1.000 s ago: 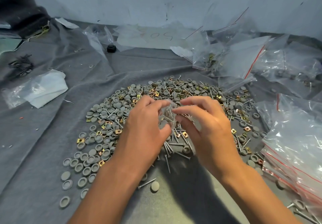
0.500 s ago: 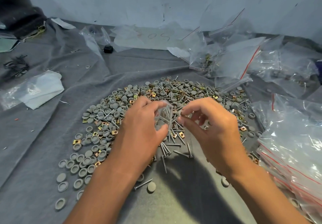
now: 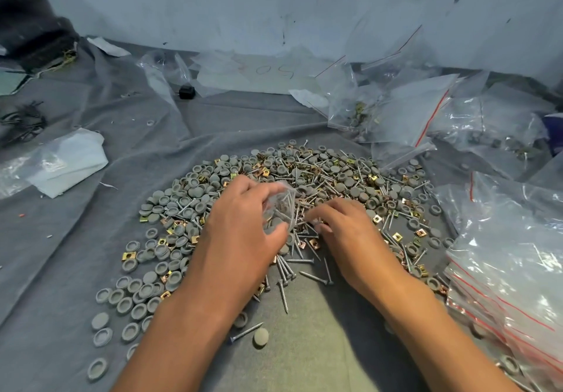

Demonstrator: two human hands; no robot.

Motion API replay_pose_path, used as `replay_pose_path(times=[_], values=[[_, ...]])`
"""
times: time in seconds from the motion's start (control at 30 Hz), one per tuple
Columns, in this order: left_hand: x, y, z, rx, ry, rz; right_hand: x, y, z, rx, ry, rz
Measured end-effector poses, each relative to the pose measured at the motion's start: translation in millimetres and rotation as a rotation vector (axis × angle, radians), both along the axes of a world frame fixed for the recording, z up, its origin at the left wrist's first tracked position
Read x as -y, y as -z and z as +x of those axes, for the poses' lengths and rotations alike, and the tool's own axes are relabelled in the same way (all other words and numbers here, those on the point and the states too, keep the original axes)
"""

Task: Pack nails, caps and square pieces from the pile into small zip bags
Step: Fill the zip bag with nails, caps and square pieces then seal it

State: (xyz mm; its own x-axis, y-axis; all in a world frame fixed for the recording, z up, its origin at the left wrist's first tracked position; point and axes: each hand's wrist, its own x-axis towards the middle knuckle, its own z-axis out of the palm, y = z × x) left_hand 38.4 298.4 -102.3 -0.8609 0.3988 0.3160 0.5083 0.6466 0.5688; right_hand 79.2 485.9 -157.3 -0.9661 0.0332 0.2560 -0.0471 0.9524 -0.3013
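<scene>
1. The left hand (image 3: 240,233) reaches in from the lower left, forearm angled up toward the middle of the pile (image 3: 304,196), back of the hand toward the camera
2. Its fingers and thumb are curled round a small clear zip bag (image 3: 281,208), held upright just above the pile; nails and a few grey caps show through the plastic
3. The right hand (image 3: 347,233) comes in from the lower right, wrist low, palm down, just to the right of the bag
4. Its fingertips (image 3: 316,219) are drawn close together at the pile surface beside the bag; whether they pinch a piece cannot be told, as that spot is blurred
5. Loose nails (image 3: 286,269) lie on the grey cloth (image 3: 91,239) between the two forearms
6. Grey caps (image 3: 137,294) spread to the left of the left forearm, with brass-coloured square pieces (image 3: 396,236) scattered through the heap
7. A stack of empty zip bags (image 3: 511,269) lies at the right edge, with filled bags (image 3: 396,117) behind the pile near the wall
</scene>
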Motion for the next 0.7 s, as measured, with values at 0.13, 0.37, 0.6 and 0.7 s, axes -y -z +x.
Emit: replay_pose_path(times=[0.13,0.37,0.6,0.7], values=[[0,-1,0,-0.004,0.003,-0.011,-6,-3,-1,-0.034,0.023,-0.007],[0,-2,2,0.012,0.003,-0.001,-10,-21,2,-0.071,0.142,-0.494],[-4,-1,1,-0.010,0.010,-0.009,24,-51,11,-0.318,-0.149,-0.837],[-4,-1,3,-0.001,0.014,-0.020,33,-47,12,-0.407,-0.139,-0.522]])
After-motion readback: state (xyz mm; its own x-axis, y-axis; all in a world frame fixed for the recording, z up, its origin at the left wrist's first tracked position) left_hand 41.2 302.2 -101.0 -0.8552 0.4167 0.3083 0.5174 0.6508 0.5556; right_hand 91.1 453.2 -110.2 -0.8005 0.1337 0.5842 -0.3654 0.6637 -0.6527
